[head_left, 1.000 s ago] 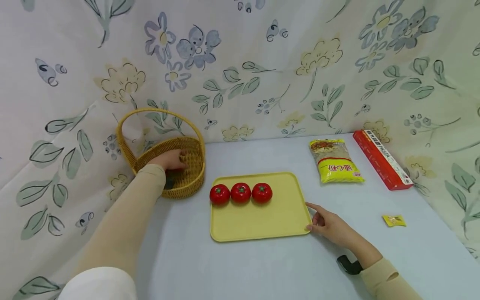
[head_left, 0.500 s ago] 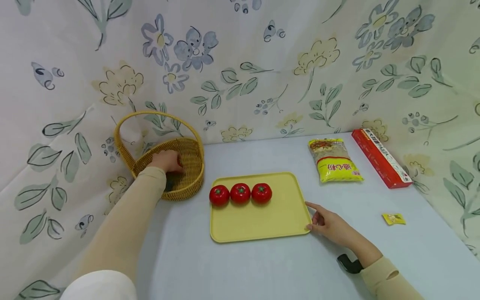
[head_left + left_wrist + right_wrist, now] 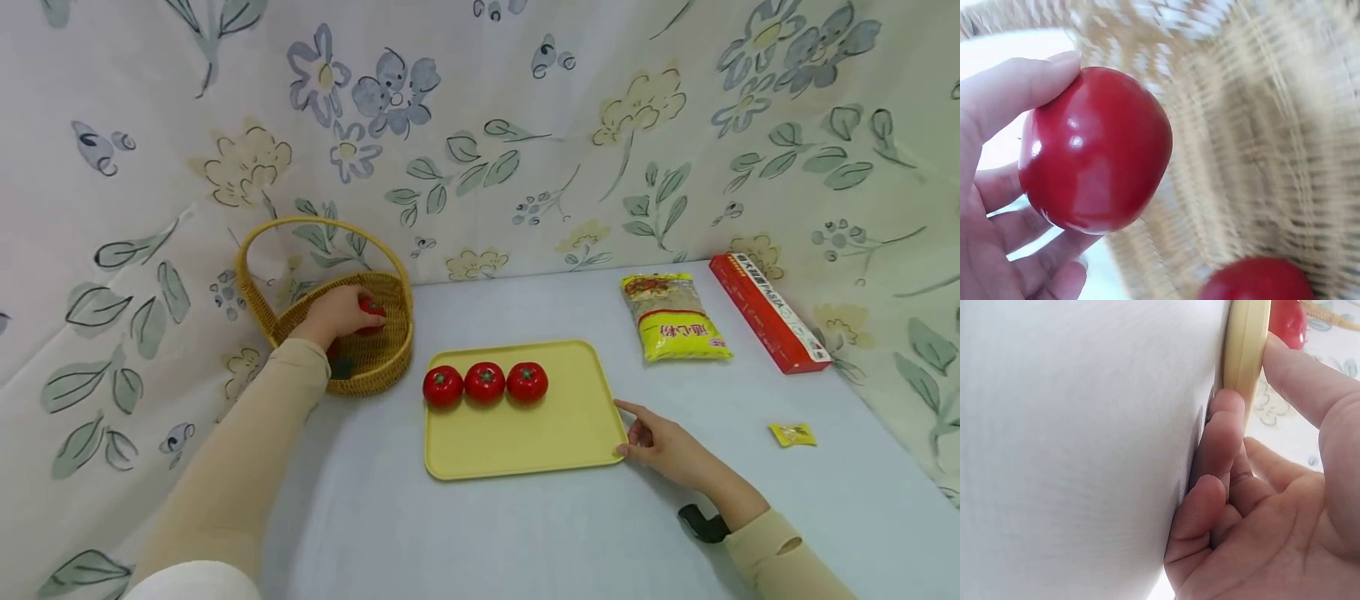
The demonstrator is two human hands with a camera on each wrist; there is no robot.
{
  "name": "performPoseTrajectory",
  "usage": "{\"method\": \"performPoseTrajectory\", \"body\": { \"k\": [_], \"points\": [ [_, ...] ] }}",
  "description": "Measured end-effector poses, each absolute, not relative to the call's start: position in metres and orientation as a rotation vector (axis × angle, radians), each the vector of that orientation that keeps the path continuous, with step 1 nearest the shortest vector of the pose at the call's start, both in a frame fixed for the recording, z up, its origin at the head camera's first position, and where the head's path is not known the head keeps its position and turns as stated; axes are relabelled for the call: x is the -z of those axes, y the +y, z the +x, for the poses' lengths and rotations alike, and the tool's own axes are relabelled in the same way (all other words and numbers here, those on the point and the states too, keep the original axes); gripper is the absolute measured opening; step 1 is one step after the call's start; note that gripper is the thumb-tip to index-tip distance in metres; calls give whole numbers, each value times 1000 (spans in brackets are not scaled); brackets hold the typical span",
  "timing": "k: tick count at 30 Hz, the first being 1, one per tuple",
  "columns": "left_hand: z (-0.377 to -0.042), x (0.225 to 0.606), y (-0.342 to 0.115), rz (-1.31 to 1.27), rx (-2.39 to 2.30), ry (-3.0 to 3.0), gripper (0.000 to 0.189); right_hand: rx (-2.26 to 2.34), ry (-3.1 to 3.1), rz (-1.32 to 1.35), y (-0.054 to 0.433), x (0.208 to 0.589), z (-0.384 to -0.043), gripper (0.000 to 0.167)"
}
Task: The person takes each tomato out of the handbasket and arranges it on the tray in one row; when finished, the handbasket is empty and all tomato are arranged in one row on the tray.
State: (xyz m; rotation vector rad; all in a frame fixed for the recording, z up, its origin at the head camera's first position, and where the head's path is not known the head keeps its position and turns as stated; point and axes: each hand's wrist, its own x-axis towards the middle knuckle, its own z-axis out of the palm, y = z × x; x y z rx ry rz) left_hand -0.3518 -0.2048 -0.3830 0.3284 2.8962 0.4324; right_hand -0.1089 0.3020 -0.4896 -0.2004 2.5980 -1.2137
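My left hand (image 3: 335,315) grips a shiny red tomato (image 3: 1097,150) over the inside of the wicker basket (image 3: 407,333), thumb on one side and fingers on the other. Lower in the basket lies another red tomato (image 3: 1260,282), partly cut off by the left wrist view's edge. On the yellow tray (image 3: 525,442), three tomatoes with green stems stand in a row: a left one (image 3: 443,387), a middle one (image 3: 484,382) and a right one (image 3: 527,382). My right hand (image 3: 663,446) pinches the tray's right edge, its thumb over the rim and other fingers at the side.
A yellow food bag (image 3: 675,318) lies at the back right, beside a long red pasta box (image 3: 768,312). A small yellow packet (image 3: 792,434) sits right of my right hand. The basket's tall handle (image 3: 322,220) arches above it, close to the floral curtain (image 3: 480,133).
In the basket, my left hand has closed round a tomato and lifted it slightly, toward the back right. My right hand stays at the tray's edge. The tray tomatoes have not moved.
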Motion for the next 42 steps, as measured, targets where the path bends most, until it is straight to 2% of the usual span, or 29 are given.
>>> {"method": "performPoseTrajectory", "body": {
  "k": [9,19,27,42],
  "points": [
    [-310,352,-177,350,-578,2900,65,1206,2608,-217,306,492,-111,77],
    [-272,337,-137,457,-821,2763,60,1194,2610,-194,308,493,-111,79],
    [-256,350,-79,654,-1090,2563,58,1215,2599,-183,306,491,-111,78],
    [-241,382,21,834,-904,2575,60,1203,2605,-184,303,490,-111,78]
  ]
}}
